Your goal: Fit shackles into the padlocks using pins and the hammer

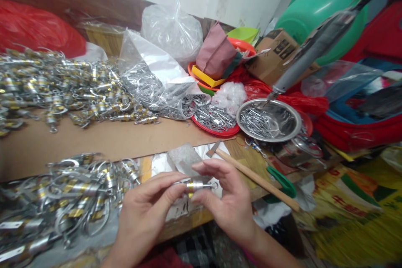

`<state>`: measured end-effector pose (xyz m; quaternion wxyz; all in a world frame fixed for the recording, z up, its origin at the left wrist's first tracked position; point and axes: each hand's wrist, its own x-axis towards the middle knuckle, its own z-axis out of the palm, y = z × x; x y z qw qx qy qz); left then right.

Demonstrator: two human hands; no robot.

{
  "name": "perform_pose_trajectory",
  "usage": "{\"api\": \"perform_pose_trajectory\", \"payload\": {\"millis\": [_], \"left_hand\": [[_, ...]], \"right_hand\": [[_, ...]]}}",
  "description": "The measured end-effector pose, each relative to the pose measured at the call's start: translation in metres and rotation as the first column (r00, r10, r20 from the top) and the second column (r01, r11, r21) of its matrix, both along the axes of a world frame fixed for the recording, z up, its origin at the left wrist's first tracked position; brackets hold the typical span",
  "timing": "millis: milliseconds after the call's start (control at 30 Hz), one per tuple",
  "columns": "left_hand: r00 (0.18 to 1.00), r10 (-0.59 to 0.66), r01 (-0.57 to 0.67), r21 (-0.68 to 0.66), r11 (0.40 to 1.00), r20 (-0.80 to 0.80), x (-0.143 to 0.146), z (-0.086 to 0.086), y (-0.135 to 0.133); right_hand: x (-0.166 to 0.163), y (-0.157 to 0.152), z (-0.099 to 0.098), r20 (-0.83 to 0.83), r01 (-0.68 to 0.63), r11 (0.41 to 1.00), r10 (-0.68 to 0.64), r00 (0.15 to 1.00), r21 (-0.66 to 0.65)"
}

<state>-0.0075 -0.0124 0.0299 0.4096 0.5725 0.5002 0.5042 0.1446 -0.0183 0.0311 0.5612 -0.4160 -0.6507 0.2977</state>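
My left hand (150, 205) pinches a small silver metal cylinder (197, 184) with a yellow band between thumb and fingertips. A ring-ended pin (214, 185) sticks out of its right end. My right hand (228, 201) curves around that end with thumb and fingers apart; whether the thumb tip touches the cylinder, I cannot tell. Behind the hands sits a grey metal block (184, 159) on white paper. To the left lies a pile of similar cylinders with curved metal hooks (91, 192). A hammer (257, 178) with a wooden handle rests at the right.
A large heap of metal fittings (56, 86) covers the back left. Pins fill a plastic bag (147, 88), a red dish (216, 119) and a steel bowl (270, 134). Above the bowl hangs a grey tool (314, 50). A green basin (326, 12) stands behind.
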Motion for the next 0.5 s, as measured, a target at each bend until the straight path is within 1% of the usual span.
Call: {"api": "perform_pose_trajectory", "payload": {"millis": [33, 100, 167, 233, 333, 433, 500], "left_hand": [[1.000, 0.004, -0.003, -0.050, 0.999, 0.031, -0.001, 0.000, 0.000], [0.997, 0.007, 0.003, -0.120, 0.993, 0.076, -0.002, 0.000, 0.000], [0.996, -0.005, 0.018, -0.150, 0.988, 0.088, -0.004, 0.001, -0.001], [0.998, -0.020, 0.030, -0.163, 0.986, 0.064, -0.005, 0.004, -0.001], [0.999, -0.051, 0.049, -0.175, 0.983, -0.007, -0.008, 0.008, 0.000], [0.993, -0.113, 0.104, -0.183, 0.978, -0.036, -0.012, 0.010, 0.002], [0.992, -0.129, 0.125, -0.200, 0.972, -0.003, -0.013, 0.007, 0.004]], "right_hand": [[0.003, -0.001, -0.001, 0.126, -0.016, 0.991, -0.001, 0.992, 0.136], [0.010, -0.003, -0.002, 0.360, -0.099, 0.929, -0.038, 0.932, 0.357], [0.016, -0.003, -0.001, 0.505, -0.190, 0.857, -0.092, 0.858, 0.478], [0.020, -0.002, 0.001, 0.577, -0.242, 0.814, -0.134, 0.806, 0.528], [0.021, 0.000, 0.002, 0.617, -0.269, 0.789, -0.170, 0.769, 0.552], [0.019, 0.002, 0.000, 0.573, -0.244, 0.791, -0.158, 0.804, 0.561], [0.016, 0.003, -0.004, 0.526, -0.208, 0.824, -0.124, 0.841, 0.528]]}}
